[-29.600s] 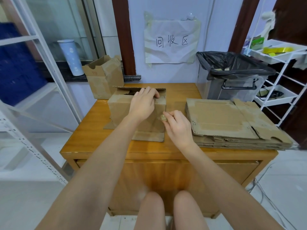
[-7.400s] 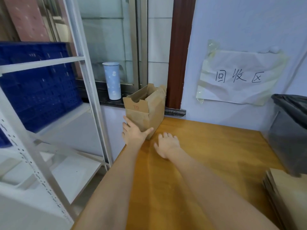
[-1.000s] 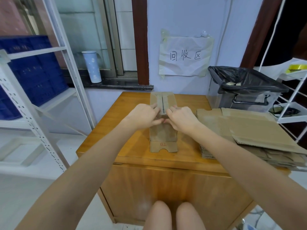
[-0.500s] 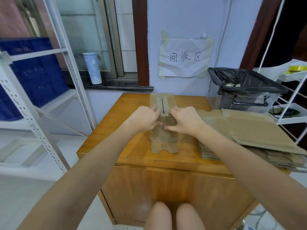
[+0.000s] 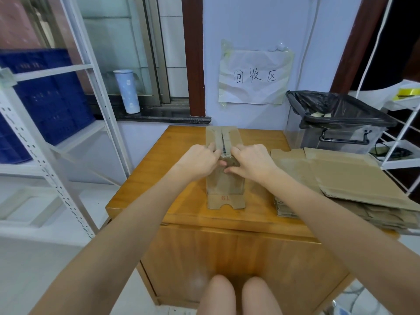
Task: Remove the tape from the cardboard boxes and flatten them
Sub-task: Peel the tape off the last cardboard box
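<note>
The likeliest slip here is the clear tape (image 5: 221, 144) tearing short or lifting a strip of paper facing with it if it is pulled up steeply or in a jerk, which would leave a stub to pick at again; a hard tug could also drag the light cardboard box (image 5: 225, 169) toward the near edge of the wooden table (image 5: 159, 169), since nothing but the fingers steadies it. The box lies on its side near the table's middle, long axis running from 12 to 6 o'clock, its taped flaps at the 12 o'clock end showing a dark gap along the seam and a notched flap marked in red at the 6 o'clock end; the board looks worn and soft. The left hand (image 5: 200, 161) and the right hand (image 5: 251, 161) meet over the seam, fingers curled and seemingly pinching at the flap edges or tape, though exactly what each grips is hidden. At 3 o'clock sits a stack of flattened boxes (image 5: 345, 178), well short of the lined bin (image 5: 336, 123).
</note>
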### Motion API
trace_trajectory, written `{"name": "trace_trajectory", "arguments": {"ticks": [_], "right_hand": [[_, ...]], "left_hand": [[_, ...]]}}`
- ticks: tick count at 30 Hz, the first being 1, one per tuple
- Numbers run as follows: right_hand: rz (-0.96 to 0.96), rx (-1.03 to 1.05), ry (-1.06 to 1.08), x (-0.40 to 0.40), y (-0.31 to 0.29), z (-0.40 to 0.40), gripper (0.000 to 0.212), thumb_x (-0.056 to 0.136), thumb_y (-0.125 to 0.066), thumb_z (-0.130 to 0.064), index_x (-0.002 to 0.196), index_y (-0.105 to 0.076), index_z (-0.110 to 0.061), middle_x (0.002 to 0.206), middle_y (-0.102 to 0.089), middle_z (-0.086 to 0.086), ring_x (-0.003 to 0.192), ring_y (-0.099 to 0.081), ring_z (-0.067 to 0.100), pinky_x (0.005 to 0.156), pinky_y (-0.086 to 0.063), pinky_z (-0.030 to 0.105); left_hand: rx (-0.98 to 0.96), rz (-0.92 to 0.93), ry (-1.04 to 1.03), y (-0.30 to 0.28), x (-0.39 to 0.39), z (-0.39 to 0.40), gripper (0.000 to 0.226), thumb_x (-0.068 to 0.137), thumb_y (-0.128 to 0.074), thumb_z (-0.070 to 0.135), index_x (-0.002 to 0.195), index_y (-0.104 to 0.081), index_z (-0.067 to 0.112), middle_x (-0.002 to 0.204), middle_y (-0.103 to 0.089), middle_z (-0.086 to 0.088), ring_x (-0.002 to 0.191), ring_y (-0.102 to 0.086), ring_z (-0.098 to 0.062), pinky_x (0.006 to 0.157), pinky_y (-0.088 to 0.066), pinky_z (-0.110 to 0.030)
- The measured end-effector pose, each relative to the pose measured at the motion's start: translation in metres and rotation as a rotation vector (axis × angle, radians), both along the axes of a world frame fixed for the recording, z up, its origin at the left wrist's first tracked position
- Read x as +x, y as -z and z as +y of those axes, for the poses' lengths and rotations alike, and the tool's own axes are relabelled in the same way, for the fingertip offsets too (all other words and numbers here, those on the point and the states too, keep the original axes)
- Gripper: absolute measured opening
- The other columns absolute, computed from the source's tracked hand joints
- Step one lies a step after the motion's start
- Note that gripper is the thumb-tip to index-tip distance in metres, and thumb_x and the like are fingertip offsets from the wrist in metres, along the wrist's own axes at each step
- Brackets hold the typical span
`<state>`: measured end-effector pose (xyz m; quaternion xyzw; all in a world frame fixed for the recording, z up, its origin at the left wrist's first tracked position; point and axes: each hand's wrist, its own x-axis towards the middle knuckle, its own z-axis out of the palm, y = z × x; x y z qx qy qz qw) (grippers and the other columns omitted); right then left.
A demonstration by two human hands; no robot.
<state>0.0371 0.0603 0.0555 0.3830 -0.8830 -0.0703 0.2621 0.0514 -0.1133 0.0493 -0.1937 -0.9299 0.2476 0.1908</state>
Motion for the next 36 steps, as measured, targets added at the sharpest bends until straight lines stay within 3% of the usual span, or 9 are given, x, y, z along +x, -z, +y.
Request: {"name": "trace_trajectory", "arguments": {"ticks": [3,7,10,15,18,21,23,29,36], "right_hand": [[0.029,-0.023,-0.047,-0.005,0.0,0.002,0.049,0.057,-0.088,-0.044,0.062,-0.057,-0.006,0.054,-0.058,0.006,0.039,-0.054,0.024,0.043,-0.009,0.016],[0.004,0.006,-0.029,-0.009,-0.001,0.005,0.041,0.096,-0.05,-0.044,0.1,-0.059,-0.005,0.097,-0.066,0.011,0.082,-0.064,0.031,0.059,-0.032,0.032],[0.002,0.086,-0.01,-0.008,-0.005,0.003,0.04,0.1,-0.037,-0.044,0.103,-0.056,-0.01,0.1,-0.064,0.006,0.086,-0.063,0.027,0.061,-0.034,0.031],[0.02,0.133,-0.015,-0.008,-0.008,0.003,0.037,0.103,-0.032,-0.038,0.101,-0.056,-0.01,0.096,-0.064,0.005,0.082,-0.063,0.027,0.06,-0.032,0.032],[-0.007,0.059,-0.014,-0.007,-0.007,0.007,0.04,0.098,-0.036,-0.045,0.099,-0.06,-0.012,0.091,-0.064,0.001,0.076,-0.062,0.024,0.058,-0.034,0.03],[-0.015,0.094,0.037,-0.002,-0.005,0.007,0.052,0.089,-0.046,-0.063,0.103,-0.055,-0.013,0.094,-0.06,-0.001,0.079,-0.061,0.022,0.059,-0.033,0.029],[-0.015,0.12,0.071,0.001,-0.004,0.001,0.053,0.088,-0.051,-0.062,0.106,-0.05,-0.012,0.1,-0.06,0.002,0.085,-0.061,0.023,0.061,-0.034,0.03],[-0.018,0.152,0.072,0.002,-0.013,-0.002,0.045,0.096,-0.04,-0.054,0.105,-0.054,-0.012,0.101,-0.066,0.005,0.09,-0.064,0.025,0.065,-0.038,0.031],[-0.006,0.215,0.024,0.001,-0.021,-0.001,0.038,0.101,-0.037,-0.042,0.101,-0.059,-0.012,0.098,-0.067,0.007,0.088,-0.064,0.029,0.062,-0.033,0.031]], "left_hand": [[0.025,-0.002,-0.005,0.002,-0.001,0.0,0.048,0.104,-0.024,0.043,0.124,-0.048,0.006,0.127,-0.053,-0.014,0.091,-0.062,-0.029,0.061,-0.035,-0.033],[0.095,-0.005,-0.013,0.002,-0.001,0.0,0.046,0.104,-0.025,0.044,0.117,-0.052,0.009,0.114,-0.057,-0.009,0.085,-0.061,-0.028,0.059,-0.032,-0.033],[0.197,-0.022,-0.018,0.003,0.0,-0.002,0.05,0.102,-0.027,0.048,0.114,-0.056,0.009,0.112,-0.057,-0.007,0.087,-0.061,-0.027,0.061,-0.04,-0.035],[0.354,-0.123,0.024,-0.003,0.005,-0.008,0.093,0.084,-0.005,0.075,0.121,-0.058,0.009,0.131,-0.056,-0.011,0.099,-0.063,-0.027,0.079,-0.051,-0.041],[0.372,-0.2,-0.007,-0.009,0.009,-0.009,0.074,0.092,-0.028,0.066,0.139,-0.047,0.012,0.152,-0.036,-0.01,0.12,-0.055,-0.027,0.094,-0.047,-0.037],[0.322,-0.23,0.012,-0.011,0.009,-0.01,0.067,0.091,-0.052,0.053,0.143,-0.042,0.01,0.153,-0.034,-0.012,0.115,-0.058,-0.027,0.09,-0.049,-0.039],[0.327,-0.242,0.018,-0.01,0.009,-0.01,0.068,0.089,-0.059,0.045,0.143,-0.04,0.01,0.153,-0.033,-0.014,0.117,-0.057,-0.028,0.091,-0.049,-0.039],[0.542,-0.268,-0.008,-0.006,0.006,-0.014,0.072,0.081,-0.069,0.049,0.14,-0.047,0.014,0.151,-0.037,-0.009,0.128,-0.049,-0.023,0.102,-0.042,-0.035],[0.631,-0.268,0.003,-0.008,0.009,-0.011,0.068,0.082,-0.067,0.05,0.136,-0.052,0.011,0.138,-0.054,-0.009,0.121,-0.054,-0.024,0.097,-0.044,-0.039]]}}
